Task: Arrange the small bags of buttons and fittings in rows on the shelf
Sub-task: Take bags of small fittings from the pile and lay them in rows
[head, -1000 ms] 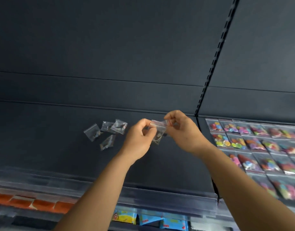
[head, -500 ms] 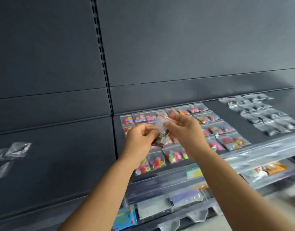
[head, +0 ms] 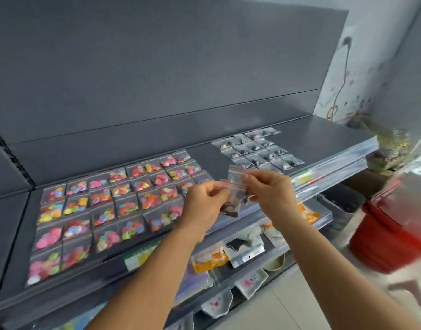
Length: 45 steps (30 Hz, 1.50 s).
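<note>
Both my hands hold small clear zip bags of dark fittings (head: 234, 201) in the air above the front edge of the grey shelf (head: 323, 136). My left hand (head: 204, 203) pinches the bags from the left, my right hand (head: 269, 189) pinches the red-striped top of one from the right. How many bags are in the bunch is unclear. On the shelf to the left lie rows of bags with colourful buttons (head: 114, 206). Further right, behind my hands, lie rows of bags with dark fittings (head: 257, 151).
Lower shelves hold packets, among them an orange one (head: 210, 259) and a white card with a black part (head: 246, 250). A red bucket (head: 392, 232) stands on the floor at the right. A perforated upright (head: 9, 158) divides the shelving at the left.
The view has swung right along the shelf: the loose bags on the left bay are out of sight, and the rows of dark-fitting bags now lie just behind my hands. Both hands still hold the bags.
</note>
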Tool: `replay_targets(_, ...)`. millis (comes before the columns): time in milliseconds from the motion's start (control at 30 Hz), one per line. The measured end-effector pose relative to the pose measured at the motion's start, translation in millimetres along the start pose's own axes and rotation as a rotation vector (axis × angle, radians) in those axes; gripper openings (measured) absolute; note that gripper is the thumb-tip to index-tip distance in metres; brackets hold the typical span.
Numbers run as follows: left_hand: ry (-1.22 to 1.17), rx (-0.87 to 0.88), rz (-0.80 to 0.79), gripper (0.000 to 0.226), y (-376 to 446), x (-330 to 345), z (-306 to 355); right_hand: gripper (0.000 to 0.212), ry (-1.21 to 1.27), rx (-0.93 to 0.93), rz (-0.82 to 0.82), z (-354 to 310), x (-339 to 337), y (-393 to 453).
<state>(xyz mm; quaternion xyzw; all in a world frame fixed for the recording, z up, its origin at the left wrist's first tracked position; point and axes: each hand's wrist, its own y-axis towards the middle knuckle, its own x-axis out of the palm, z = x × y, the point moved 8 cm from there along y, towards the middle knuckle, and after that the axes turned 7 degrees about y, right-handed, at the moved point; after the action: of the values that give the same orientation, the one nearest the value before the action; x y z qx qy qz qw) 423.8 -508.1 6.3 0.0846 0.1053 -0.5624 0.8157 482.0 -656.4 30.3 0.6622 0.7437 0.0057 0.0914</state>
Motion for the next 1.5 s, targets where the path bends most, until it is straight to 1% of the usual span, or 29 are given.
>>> replay_targets(133,-0.029,-0.009,-0.026,0.013,19.5,53.7,13.8,0.023,0.039,0.010,0.074,7.1,-52.5,15.3)
replay_targets(333,-0.062,0.013,-0.070,0.008,68.2,126.6,31.6,0.015,0.055,0.002,0.172,24.1,-112.2,55.1)
replay_targets(467,-0.068,0.048,-0.090,0.009,110.5,168.6,37.7,0.018,0.059,0.007,0.224,41.2,-142.9,97.8)
replay_targets(600,-0.040,0.133,-0.090,0.014,158.0,197.6,53.6,0.021,0.083,0.024,0.209,50.0,-158.9,150.3)
replay_targets(733,0.014,0.129,-0.093,0.012,206.1,219.0,59.0,0.019,0.087,0.028,0.208,58.4,-168.3,200.2)
replay_targets(867,0.037,0.125,-0.081,0.012,240.9,234.3,66.0,0.012,0.156,0.047,0.219,68.4,-176.4,241.1)
replay_targets(1000,0.063,0.117,-0.014,0.014,266.6,237.0,64.0,0.013,0.210,0.093,0.186,84.7,-175.4,274.5)
replay_targets(1100,0.078,0.099,0.037,0.017,281.1,238.4,59.8,0.015,0.220,0.136,0.123,98.9,-165.7,297.8)
replay_targets(1200,0.131,0.064,0.092,0.012,296.9,240.8,53.3,0.017,0.237,0.140,0.061,107.9,-155.5,325.7)
replay_targets(1333,0.189,-0.014,0.218,0.010,321.1,236.9,45.2,0.020,0.150,0.122,0.006,117.0,-154.9,366.4)
replay_targets(1433,0.170,-0.072,0.327,0.011,338.2,230.8,40.8,0.022,0.029,0.113,-0.024,123.8,-165.0,400.0)
replay_targets(1500,0.201,-0.119,0.372,0.011,347.5,230.9,35.5,0.024,-0.068,0.115,-0.065,131.4,-170.3,419.1)
